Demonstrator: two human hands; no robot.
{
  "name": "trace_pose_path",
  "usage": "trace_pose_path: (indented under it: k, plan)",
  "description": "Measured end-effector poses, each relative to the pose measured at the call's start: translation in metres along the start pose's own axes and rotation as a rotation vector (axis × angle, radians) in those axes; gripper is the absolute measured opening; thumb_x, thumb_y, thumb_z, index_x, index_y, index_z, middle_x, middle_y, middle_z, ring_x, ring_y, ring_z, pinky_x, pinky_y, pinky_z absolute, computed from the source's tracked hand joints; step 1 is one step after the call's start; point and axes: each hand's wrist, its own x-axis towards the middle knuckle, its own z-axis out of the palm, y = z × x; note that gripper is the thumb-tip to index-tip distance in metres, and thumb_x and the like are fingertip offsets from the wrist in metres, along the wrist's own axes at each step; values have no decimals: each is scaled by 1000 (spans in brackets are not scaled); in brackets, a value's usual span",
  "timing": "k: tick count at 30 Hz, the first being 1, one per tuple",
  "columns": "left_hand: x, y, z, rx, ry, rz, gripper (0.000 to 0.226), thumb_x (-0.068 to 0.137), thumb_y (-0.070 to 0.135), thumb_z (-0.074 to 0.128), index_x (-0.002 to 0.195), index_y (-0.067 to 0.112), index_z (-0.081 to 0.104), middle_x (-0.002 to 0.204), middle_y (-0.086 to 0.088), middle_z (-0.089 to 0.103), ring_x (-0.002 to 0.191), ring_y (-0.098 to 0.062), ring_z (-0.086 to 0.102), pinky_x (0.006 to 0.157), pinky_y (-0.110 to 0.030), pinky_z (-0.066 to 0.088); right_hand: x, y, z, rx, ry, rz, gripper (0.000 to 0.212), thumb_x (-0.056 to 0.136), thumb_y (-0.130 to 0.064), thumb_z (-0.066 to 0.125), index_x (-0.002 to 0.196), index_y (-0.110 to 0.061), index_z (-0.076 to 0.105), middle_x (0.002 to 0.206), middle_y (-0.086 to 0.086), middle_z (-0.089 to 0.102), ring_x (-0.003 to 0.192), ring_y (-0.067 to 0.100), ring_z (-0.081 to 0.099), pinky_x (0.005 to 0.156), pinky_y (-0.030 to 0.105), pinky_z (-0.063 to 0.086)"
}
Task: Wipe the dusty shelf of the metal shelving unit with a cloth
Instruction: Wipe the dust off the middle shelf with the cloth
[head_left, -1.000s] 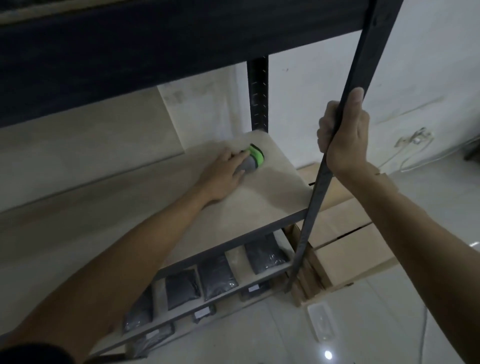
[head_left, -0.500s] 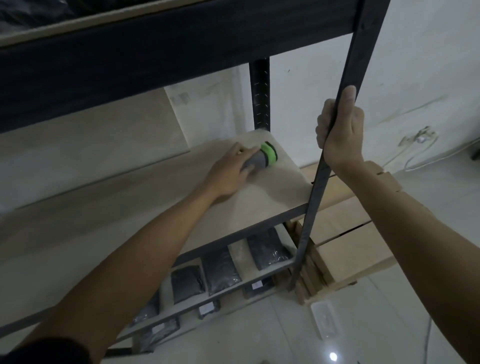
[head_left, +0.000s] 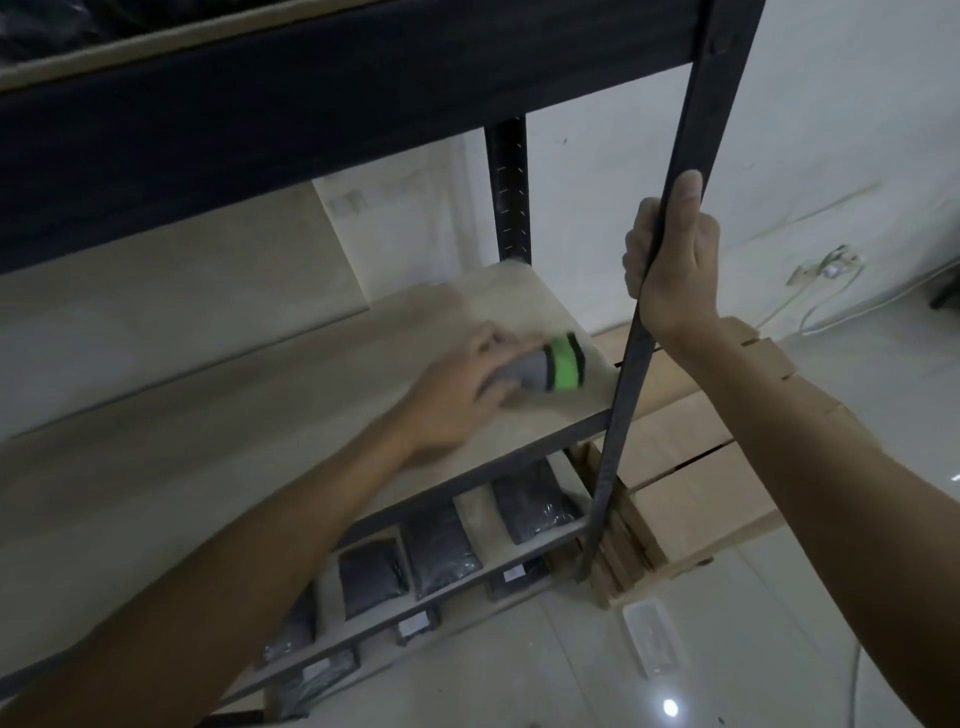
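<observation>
The pale wooden shelf (head_left: 249, 415) of the dark metal shelving unit lies in front of me. My left hand (head_left: 457, 395) presses a grey cloth with a bright green and black band (head_left: 550, 369) onto the shelf near its front right corner; the hand is motion-blurred. My right hand (head_left: 672, 265) grips the front right upright post (head_left: 649, 332) of the unit, thumb pointing up along it.
A dark beam (head_left: 311, 104) of the shelf above crosses the top of view. Lower shelves hold several dark plastic bags (head_left: 532, 501). Cardboard boxes (head_left: 691, 483) stand right of the unit on the tiled floor. A cable and socket (head_left: 826, 270) sit by the wall.
My left hand has slid the cloth from the back right of the shelf toward the front right corner. My right hand keeps its grip on the post.
</observation>
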Motion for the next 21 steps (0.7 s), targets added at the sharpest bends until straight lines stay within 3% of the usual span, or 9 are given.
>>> trace_pose_path:
  k: [3, 8, 12, 15, 18, 21]
  plan:
    - [67, -30, -11, 126, 75, -39, 51, 102, 17, 52, 151, 26, 43, 128, -3, 47, 113, -23, 54, 96, -36, 49, 0, 1, 1, -17, 8, -13, 70, 73, -93, 31, 47, -28, 38, 43, -9, 32, 40, 12, 28, 47, 31, 19]
    - [147, -65, 5, 183, 88, -84, 53, 99, 24, 56, 151, 24, 45, 130, -7, 50, 116, -28, 56, 95, -40, 50, 2, 4, 2, 25, -5, -14, 68, 73, -92, 32, 46, -31, 40, 43, -11, 30, 39, 10, 23, 46, 25, 17]
    - [138, -61, 25, 207, 66, 8, 53, 97, 21, 53, 149, 25, 49, 124, -5, 53, 107, -24, 55, 90, -47, 53, 3, 7, 3, 55, -7, 20, 68, 69, -94, 36, 47, -29, 39, 44, -13, 28, 39, 9, 21, 46, 22, 17]
    - [106, -47, 30, 207, -80, 190, 56, 95, 15, 56, 148, 34, 48, 126, 6, 51, 98, -11, 49, 83, -30, 52, 3, 7, 3, 69, -2, 28, 69, 68, -94, 39, 50, -28, 35, 46, -12, 26, 39, 10, 19, 46, 22, 16]
    - [87, -44, 20, 43, -240, 325, 55, 93, 10, 59, 142, 35, 55, 118, 20, 47, 100, -3, 50, 82, -17, 44, 3, 6, 4, 69, -13, 34, 73, 68, -95, 39, 54, -24, 31, 48, -9, 23, 40, 13, 17, 46, 23, 16]
    - [100, -42, 16, 55, -174, 257, 50, 93, 11, 59, 140, 29, 57, 119, 8, 55, 104, -12, 55, 87, -29, 52, 3, 6, 4, 70, -7, 45, 74, 67, -95, 39, 55, -23, 30, 48, -7, 23, 40, 13, 18, 46, 23, 16]
